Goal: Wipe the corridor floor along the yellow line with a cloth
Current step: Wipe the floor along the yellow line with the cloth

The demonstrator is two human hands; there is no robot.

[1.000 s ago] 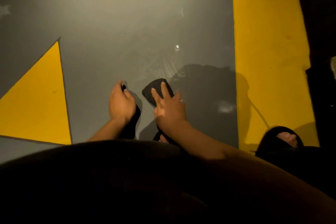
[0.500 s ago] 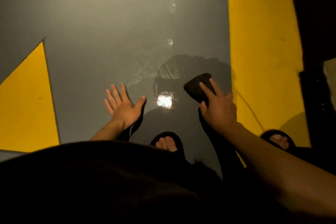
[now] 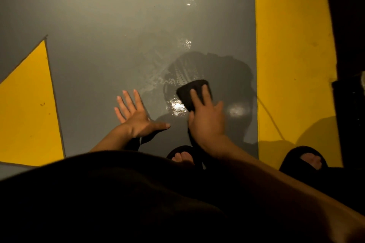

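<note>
As before, right hand (image 3: 207, 122) presses cloth (image 3: 194, 92); cloth now farther from yellow line (image 3: 292, 65).

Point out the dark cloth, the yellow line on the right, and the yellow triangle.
dark cloth (image 3: 190, 89): head view, on its top surface above the fingers.
yellow line (image 3: 292, 55): head view, on the middle of the painted band.
yellow triangle (image 3: 29, 112): head view, on its painted middle.
</note>
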